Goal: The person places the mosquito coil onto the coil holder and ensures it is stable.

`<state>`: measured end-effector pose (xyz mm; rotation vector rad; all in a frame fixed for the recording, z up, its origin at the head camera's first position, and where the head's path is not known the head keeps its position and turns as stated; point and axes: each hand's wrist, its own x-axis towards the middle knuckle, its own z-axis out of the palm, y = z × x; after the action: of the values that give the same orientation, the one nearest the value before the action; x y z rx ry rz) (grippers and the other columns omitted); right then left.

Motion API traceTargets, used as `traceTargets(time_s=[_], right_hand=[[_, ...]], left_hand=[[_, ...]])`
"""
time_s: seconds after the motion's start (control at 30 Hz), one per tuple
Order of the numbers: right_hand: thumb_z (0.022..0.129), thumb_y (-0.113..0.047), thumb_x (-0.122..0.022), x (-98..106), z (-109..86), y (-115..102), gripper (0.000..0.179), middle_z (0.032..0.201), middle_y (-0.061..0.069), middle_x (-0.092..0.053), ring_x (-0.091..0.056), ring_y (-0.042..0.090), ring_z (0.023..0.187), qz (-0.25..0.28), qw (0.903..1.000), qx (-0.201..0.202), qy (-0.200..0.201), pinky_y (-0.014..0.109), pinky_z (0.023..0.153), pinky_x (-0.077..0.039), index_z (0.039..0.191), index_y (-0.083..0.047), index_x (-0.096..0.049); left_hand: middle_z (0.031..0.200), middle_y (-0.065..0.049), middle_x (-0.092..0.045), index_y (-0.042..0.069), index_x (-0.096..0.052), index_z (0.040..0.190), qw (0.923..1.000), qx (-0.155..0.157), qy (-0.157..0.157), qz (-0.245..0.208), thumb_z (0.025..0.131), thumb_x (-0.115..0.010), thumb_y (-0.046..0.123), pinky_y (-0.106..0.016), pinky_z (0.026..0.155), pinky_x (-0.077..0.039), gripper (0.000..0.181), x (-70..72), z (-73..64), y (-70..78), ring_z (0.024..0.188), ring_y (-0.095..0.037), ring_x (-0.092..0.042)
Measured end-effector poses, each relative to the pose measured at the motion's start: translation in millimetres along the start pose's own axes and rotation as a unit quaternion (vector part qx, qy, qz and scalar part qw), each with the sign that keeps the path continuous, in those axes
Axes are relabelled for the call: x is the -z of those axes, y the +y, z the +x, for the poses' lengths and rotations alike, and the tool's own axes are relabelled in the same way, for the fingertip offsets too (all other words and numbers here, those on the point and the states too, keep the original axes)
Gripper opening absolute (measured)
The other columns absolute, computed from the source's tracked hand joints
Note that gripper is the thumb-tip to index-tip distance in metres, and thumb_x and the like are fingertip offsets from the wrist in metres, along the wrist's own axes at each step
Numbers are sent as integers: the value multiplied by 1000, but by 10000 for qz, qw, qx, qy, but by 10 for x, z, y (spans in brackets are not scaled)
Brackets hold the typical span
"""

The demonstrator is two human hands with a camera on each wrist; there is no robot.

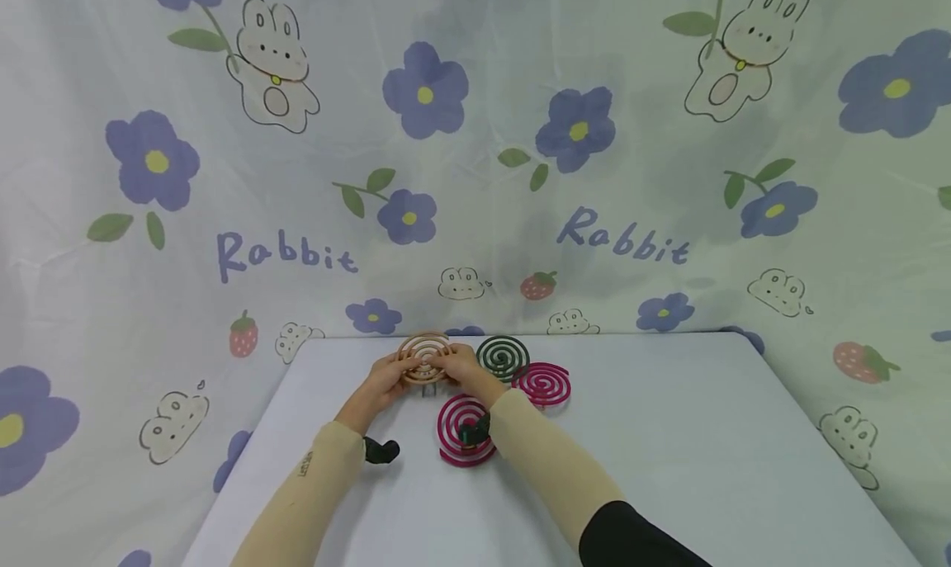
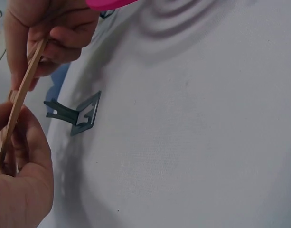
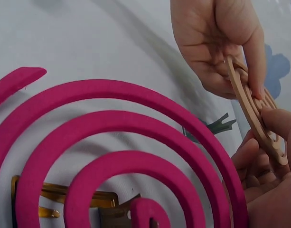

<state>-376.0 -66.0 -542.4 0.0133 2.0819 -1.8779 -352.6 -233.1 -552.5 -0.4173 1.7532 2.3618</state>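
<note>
Both hands hold a tan mosquito coil [image 1: 424,336] between them, raised above the table. My left hand [image 1: 386,381] pinches its left side, the thumb on the near face. On the opposite side my right hand [image 1: 464,365] grips it, thumb pressed near the middle. Seen edge-on in the left wrist view, the tan coil [image 2: 23,92] stands tilted. Just below the hands sits a small dark metal coil stand [image 2: 88,114] with a forked tab bent upward. Part of that stand [image 3: 223,124] shows behind a pink coil in the right wrist view.
A pink coil [image 3: 121,121] lies over a gold-coloured stand [image 3: 105,199], close by my right forearm. Farther back are a dark green coil [image 1: 502,358] and a second pink coil [image 1: 542,384], overlapping at their edges. A rabbit-print cloth [image 1: 475,179] hangs behind the white table [image 1: 669,468].
</note>
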Motion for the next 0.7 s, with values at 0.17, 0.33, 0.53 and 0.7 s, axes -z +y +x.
traceTargets(time_s=[0.17,0.33,0.53,0.7], right_hand=[[87,-21,-75,4,28,77,21,74,0,-59,-49,8,54,-162,9998,-77,16,23,50,-44,98,-6,-66],[88,-22,-74,44,29,121,23,75,0,-59,-48,9,55,-173,9997,-134,-140,22,48,-42,100,-5,-66],[89,-22,-72,68,15,106,20,76,1,-59,-49,10,56,-194,9991,-174,-342,24,50,-43,98,-5,-66],[89,-21,-72,60,25,92,21,75,2,-60,-49,11,55,-294,9987,-223,-348,24,49,-43,101,-4,-67]], left_hand=[[87,-4,-63,-8,-44,132,9997,-37,95,207,94,-64,8,-26,70,-54,46,9,24,-85,77,-11,-64],[89,-6,-64,-8,-48,126,9997,-34,103,210,93,-65,8,-27,73,-54,41,3,24,-139,81,-13,-64],[99,-9,-64,-10,-47,130,9998,50,74,202,93,-66,9,-28,77,-54,46,6,-2,-134,89,-15,-65],[100,-9,-64,-10,-47,130,9997,24,81,215,94,-64,9,-29,78,-54,45,33,13,-138,89,-15,-65]])
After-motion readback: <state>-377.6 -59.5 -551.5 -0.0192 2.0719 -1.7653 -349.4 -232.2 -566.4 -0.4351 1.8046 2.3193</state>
